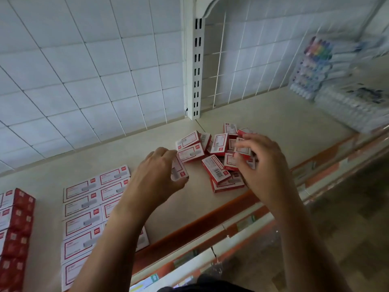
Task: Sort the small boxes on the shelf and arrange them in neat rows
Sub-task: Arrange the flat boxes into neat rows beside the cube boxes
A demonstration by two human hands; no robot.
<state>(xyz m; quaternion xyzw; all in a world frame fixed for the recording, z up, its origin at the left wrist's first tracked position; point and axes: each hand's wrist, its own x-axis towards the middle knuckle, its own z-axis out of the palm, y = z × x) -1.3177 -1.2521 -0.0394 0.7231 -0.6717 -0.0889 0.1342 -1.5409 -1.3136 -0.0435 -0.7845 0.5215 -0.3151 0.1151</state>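
A loose heap of small red-and-white boxes [212,157] lies on the cream shelf [273,127], right of centre. My left hand [155,173] grips one small box [180,170] between fingers and thumb at the heap's left edge. Over the heap's right side, my right hand [263,163] pinches another small box [244,147] lifted a little above the others. To the left, flat boxes lie in two neat rows [84,205], partly hidden under my left forearm. A stack of red boxes [14,228] stands at the far left.
A white slotted upright [194,66] and wire grid back panel stand behind the shelf. Packs of coloured markers [320,66] and clear-wrapped items [353,104] fill the right end. An orange price rail [210,220] runs along the front edge.
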